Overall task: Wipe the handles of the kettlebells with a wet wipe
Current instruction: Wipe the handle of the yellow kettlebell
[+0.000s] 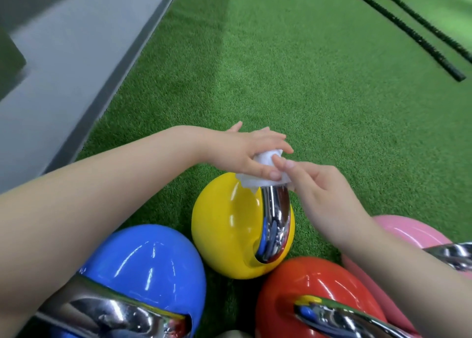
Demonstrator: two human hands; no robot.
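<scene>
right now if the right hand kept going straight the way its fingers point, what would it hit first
The right hand points up and left, its fingertips already at the wipe that the left hand holds on the yellow kettlebell's handle. It would likely meet the wipe first, then the left fingers.

The yellow kettlebell [224, 225] at centre, like the blue [143, 263], red [306, 286] and pink [408, 230] ones along the bottom, looks smooth and glossy. Its handle [277, 222] is mirror-bright chrome metal, topped by a soft white wipe [258, 170]. Rough matt green turf [319, 69] fills the upper frame.
</scene>
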